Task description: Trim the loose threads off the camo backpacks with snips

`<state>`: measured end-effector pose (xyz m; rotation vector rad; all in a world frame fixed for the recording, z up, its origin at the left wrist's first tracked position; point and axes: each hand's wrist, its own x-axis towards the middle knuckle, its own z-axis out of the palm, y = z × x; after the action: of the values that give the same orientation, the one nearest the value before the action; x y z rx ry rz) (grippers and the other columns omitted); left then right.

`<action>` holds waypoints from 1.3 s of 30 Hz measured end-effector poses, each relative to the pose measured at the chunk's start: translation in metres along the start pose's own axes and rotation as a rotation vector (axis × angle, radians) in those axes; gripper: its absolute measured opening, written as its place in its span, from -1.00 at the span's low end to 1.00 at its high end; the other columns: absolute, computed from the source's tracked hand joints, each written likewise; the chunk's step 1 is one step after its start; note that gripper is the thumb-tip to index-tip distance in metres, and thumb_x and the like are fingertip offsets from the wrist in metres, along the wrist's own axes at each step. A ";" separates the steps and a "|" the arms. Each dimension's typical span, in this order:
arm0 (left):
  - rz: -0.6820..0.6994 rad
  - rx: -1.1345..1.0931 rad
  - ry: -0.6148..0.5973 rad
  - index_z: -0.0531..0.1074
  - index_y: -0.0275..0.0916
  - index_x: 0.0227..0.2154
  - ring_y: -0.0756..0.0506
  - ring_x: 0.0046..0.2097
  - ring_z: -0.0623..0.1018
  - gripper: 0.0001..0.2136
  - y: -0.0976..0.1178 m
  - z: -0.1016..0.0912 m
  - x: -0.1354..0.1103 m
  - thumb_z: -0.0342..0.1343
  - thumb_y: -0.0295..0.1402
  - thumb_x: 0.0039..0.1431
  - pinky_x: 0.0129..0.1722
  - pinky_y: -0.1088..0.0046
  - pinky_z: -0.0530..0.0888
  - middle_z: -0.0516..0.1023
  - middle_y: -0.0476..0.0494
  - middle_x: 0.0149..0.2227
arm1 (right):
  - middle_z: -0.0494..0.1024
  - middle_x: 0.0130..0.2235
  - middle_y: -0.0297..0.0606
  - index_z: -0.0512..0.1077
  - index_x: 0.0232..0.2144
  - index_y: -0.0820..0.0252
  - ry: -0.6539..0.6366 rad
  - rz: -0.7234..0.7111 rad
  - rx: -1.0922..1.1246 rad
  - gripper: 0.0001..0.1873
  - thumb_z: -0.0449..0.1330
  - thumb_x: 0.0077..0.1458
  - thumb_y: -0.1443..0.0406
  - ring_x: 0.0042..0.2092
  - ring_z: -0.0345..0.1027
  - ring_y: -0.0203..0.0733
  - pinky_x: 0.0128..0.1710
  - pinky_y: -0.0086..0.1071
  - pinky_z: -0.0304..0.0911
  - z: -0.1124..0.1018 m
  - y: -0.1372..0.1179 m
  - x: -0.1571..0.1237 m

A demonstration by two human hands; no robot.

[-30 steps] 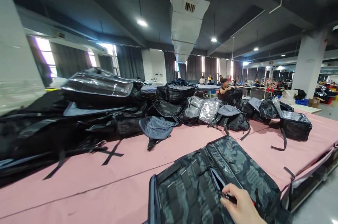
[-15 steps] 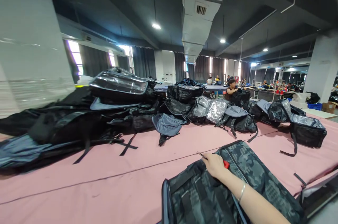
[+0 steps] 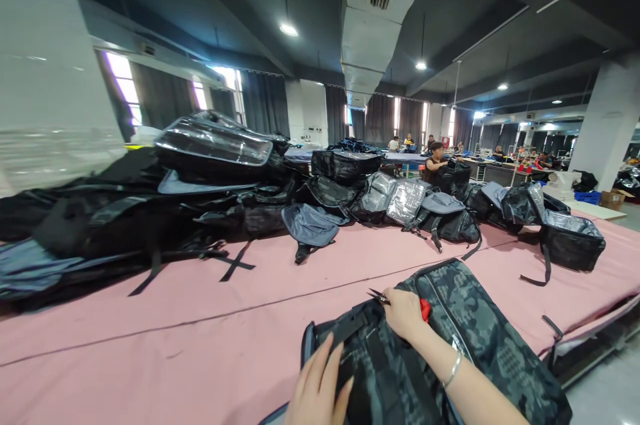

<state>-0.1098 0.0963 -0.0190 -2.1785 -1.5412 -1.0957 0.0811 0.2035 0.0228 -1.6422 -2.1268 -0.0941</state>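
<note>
A dark camouflage backpack (image 3: pixel 480 331) lies flat on the pink table (image 3: pixel 190 351) right in front of me. My right hand (image 3: pixel 404 313) rests on its upper edge, closed on small thread snips (image 3: pixel 381 295) with a red handle; the blades point left past the bag's top. My left hand (image 3: pixel 320 388) lies flat on the bag's near left corner with its fingers stretched out, holding nothing. A thin bracelet is on my right wrist.
A long heap of black and grey backpacks (image 3: pixel 210 198) in clear plastic runs along the table's far side. Another black bag (image 3: pixel 570 241) sits at the right. A person (image 3: pixel 434 161) works at a table behind, others farther back. A white pillar (image 3: pixel 600 121) stands right.
My left hand has come into view and settled on the bag's near corner. My right hand moved from the bag's pocket up to its top edge, still holding the snips.
</note>
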 end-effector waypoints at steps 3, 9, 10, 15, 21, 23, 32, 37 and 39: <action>0.063 0.102 0.007 0.30 -0.30 -0.02 -0.24 0.03 0.40 -0.65 -0.005 0.023 0.038 -0.03 -0.36 0.12 -0.05 0.18 0.43 0.40 -0.30 0.02 | 0.54 -0.36 -0.28 0.40 -0.33 0.14 0.023 0.002 -0.006 -0.84 0.02 0.16 0.32 -0.30 0.41 -0.21 -0.44 -0.43 -0.01 -0.001 0.003 -0.006; 0.079 0.104 -0.068 0.36 -0.26 -0.16 -0.13 -0.24 0.49 -0.76 -0.005 0.034 0.053 -0.10 -0.49 0.12 -0.26 0.33 0.47 0.47 -0.20 -0.23 | 0.52 -0.41 -0.31 0.37 -0.38 0.15 0.066 0.009 -0.016 -0.87 0.03 0.15 0.34 -0.36 0.39 -0.24 -0.46 -0.43 -0.07 0.000 0.010 -0.013; 0.089 0.094 -0.057 0.35 -0.26 -0.16 -0.12 -0.26 0.49 -0.77 -0.005 0.033 0.051 -0.11 -0.47 0.14 -0.28 0.35 0.47 0.46 -0.20 -0.25 | 0.52 -0.41 -0.31 0.37 -0.38 0.15 0.072 0.009 -0.016 -0.87 0.02 0.15 0.35 -0.36 0.39 -0.24 -0.47 -0.43 -0.08 0.000 0.010 -0.013; 0.151 0.021 -0.042 0.32 -0.26 -0.17 -0.11 -0.25 0.49 -0.79 0.001 0.024 0.048 -0.13 -0.40 0.18 -0.26 0.35 0.45 0.44 -0.20 -0.26 | 0.52 -0.41 -0.33 0.35 -0.38 0.15 0.087 0.009 -0.013 -0.88 0.02 0.16 0.35 -0.35 0.38 -0.26 -0.47 -0.42 -0.12 0.003 0.010 -0.015; -0.030 -0.090 -0.210 0.28 -0.22 -0.40 -0.07 -0.37 0.48 -0.88 0.013 0.018 0.059 -0.12 -0.33 0.16 -0.41 0.43 0.39 0.43 -0.09 -0.40 | 0.51 -0.42 -0.33 0.34 -0.41 0.16 0.090 0.014 -0.021 -0.86 0.02 0.18 0.32 -0.36 0.38 -0.27 -0.47 -0.42 -0.14 0.001 0.010 -0.018; -0.076 -0.124 -0.214 0.25 -0.20 -0.45 -0.06 -0.39 0.47 -0.87 0.016 0.018 0.060 -0.12 -0.32 0.16 -0.43 0.46 0.36 0.42 -0.05 -0.43 | 0.52 -0.42 -0.33 0.35 -0.41 0.15 0.102 0.011 -0.009 -0.85 0.03 0.19 0.28 -0.36 0.38 -0.26 -0.47 -0.42 -0.13 -0.001 0.008 -0.020; 0.036 -0.487 -0.226 0.28 -0.20 -0.48 -0.01 -0.39 0.42 -0.80 0.029 -0.011 0.038 -0.11 -0.25 0.20 -0.37 0.51 0.36 0.39 -0.04 -0.45 | 0.52 -0.45 -0.27 0.41 -0.42 0.16 0.138 0.092 0.084 -0.87 0.08 0.13 0.34 -0.38 0.40 -0.21 -0.45 -0.46 0.00 -0.005 0.014 -0.013; -0.319 -0.676 -0.028 0.33 -0.21 -0.47 -0.05 -0.40 0.44 -0.74 0.015 -0.017 0.019 0.02 -0.10 0.07 -0.38 0.47 0.40 0.41 -0.04 -0.47 | 0.55 -0.30 -0.29 0.43 -0.21 0.11 0.148 0.056 0.322 -0.81 0.05 0.15 0.28 -0.25 0.42 -0.21 -0.33 -0.46 0.16 -0.008 0.010 -0.024; -0.445 -0.740 0.019 0.35 -0.22 -0.44 -0.07 -0.42 0.45 -0.70 0.012 -0.014 0.016 0.03 -0.05 0.04 -0.40 0.45 0.42 0.41 -0.03 -0.49 | 0.54 -0.23 -0.30 0.43 -0.17 0.10 0.163 0.032 0.615 -0.76 0.06 0.12 0.27 -0.22 0.40 -0.22 -0.26 -0.45 0.21 -0.010 0.001 -0.036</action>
<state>-0.1028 0.0949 0.0040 -2.2518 -1.8750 -2.0975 0.0919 0.1681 0.0181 -1.2500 -1.7632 0.3863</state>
